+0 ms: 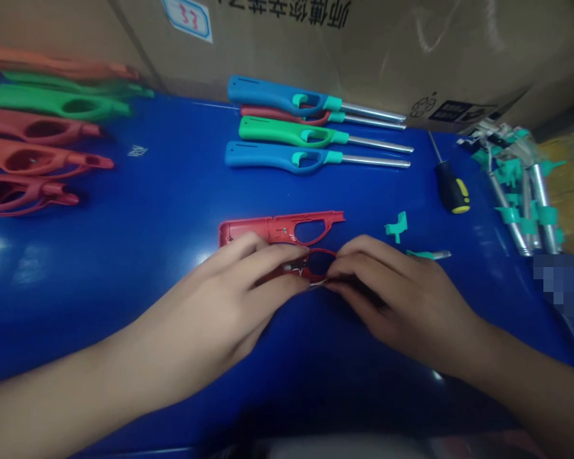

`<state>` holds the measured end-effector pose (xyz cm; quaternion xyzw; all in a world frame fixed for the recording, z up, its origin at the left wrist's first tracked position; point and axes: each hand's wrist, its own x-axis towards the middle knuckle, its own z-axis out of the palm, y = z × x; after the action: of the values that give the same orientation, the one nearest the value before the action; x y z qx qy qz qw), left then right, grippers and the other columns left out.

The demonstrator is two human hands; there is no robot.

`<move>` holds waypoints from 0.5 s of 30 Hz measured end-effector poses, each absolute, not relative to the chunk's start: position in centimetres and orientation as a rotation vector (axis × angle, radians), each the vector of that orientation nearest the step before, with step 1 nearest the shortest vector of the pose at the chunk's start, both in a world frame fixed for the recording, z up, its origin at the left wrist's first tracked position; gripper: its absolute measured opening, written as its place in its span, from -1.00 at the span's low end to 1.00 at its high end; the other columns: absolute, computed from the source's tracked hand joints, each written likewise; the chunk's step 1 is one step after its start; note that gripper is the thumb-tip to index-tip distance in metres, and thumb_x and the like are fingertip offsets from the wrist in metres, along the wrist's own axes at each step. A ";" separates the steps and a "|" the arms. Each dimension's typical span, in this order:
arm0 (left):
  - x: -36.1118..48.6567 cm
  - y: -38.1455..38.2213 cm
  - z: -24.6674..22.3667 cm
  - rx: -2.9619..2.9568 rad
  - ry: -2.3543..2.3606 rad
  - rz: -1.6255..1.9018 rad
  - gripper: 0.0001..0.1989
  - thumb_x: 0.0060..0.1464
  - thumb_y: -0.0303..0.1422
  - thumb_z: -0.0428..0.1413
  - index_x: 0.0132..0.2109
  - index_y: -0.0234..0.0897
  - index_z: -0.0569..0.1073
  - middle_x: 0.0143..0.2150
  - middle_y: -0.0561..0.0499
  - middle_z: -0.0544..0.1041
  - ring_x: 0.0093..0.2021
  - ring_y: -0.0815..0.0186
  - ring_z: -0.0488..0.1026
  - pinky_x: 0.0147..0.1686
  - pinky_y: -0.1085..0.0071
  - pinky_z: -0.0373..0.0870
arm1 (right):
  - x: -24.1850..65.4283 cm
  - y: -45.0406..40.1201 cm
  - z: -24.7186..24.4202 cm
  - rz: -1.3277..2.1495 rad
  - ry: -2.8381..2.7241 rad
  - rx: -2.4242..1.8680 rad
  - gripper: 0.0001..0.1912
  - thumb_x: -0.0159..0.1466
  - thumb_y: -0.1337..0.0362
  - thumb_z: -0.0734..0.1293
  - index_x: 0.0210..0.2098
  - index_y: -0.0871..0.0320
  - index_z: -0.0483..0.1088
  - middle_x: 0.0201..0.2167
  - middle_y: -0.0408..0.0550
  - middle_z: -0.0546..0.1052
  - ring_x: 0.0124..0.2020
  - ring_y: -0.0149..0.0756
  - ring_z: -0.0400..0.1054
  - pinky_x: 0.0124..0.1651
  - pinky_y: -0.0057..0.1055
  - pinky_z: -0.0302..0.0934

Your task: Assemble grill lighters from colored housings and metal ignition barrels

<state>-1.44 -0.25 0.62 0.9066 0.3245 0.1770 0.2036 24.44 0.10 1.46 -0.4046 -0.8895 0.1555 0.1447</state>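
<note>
My left hand (242, 296) is closed on a red lighter casing half (319, 262), its thumb and fingers around the handle part. At the trigger-loop end of the same half, my right hand (392, 293) pinches with thumb and fingertips; a thin pale wire or strip shows near them. Small inner parts lie in the casing, mostly covered by my fingers. Just behind my hands lies a second red casing half (277, 229), inner side up. A teal trigger piece (397, 227) rests to the right, and a metal tube with a teal base (430, 255) is partly behind my right hand.
Several assembled long-necked lighters (282, 156) lie in a row at the back. Red and green casings (33, 159) are stacked at left. A screwdriver (452, 185) and a pile of metal tubes with teal parts (526, 197) are at right. A cardboard box (287, 51) borders the blue table (124, 268).
</note>
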 end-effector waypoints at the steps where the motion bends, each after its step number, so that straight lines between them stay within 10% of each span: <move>1: -1.5 -0.3 0.6 2.535 0.906 0.493 -0.63 0.32 -0.52 0.03 0.20 -0.18 0.47 0.29 -0.06 0.41 0.22 0.13 0.33 0.23 0.14 0.37 | 24.5 0.1 1.5 0.450 -2.566 -1.152 -0.90 0.42 0.33 0.29 -0.09 0.14 0.41 -0.15 -0.09 0.52 -0.27 -0.36 0.45 -0.28 -0.41 0.32; 15: -1.8 0.0 0.4 2.612 0.880 0.527 -0.63 0.32 -0.49 0.06 0.22 -0.20 0.48 0.28 -0.11 0.42 0.17 0.09 0.39 0.11 0.14 0.48 | 24.7 0.7 1.4 0.511 -2.498 -1.133 -0.91 0.41 0.38 0.26 -0.11 0.17 0.38 -0.21 -0.10 0.52 -0.34 -0.41 0.40 -0.38 -0.43 0.22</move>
<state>-1.80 0.00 0.40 0.9178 0.3092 0.1853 0.1666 24.70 0.67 1.42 -0.3998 -0.8815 0.1805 0.1749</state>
